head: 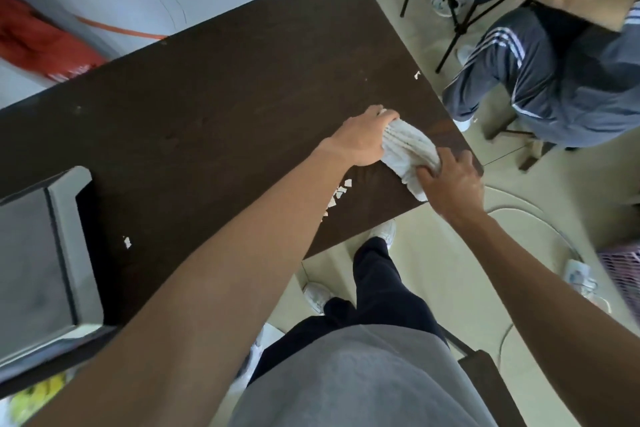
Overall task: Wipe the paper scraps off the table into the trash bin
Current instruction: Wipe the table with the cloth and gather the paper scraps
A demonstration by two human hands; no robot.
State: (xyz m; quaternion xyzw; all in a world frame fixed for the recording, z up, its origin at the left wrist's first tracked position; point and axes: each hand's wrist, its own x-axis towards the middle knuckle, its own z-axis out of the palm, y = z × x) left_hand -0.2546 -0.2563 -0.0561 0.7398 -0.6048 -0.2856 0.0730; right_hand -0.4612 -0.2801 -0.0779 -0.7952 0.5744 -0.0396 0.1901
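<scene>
A folded white cloth lies on the dark brown table near its right corner. My left hand grips the cloth's far end, and my right hand grips its near end at the table edge. A small pile of white paper scraps lies just left of the cloth, partly hidden under my left forearm. One lone scrap sits near the table's front edge, and another scrap lies by the right edge. A pink mesh basket stands on the floor at the far right.
A grey monitor-like box sits on the table's left end. A seated person in grey striped trousers is close to the table's right edge, beside a black stand. A red bag lies behind the table. A power strip lies on the floor.
</scene>
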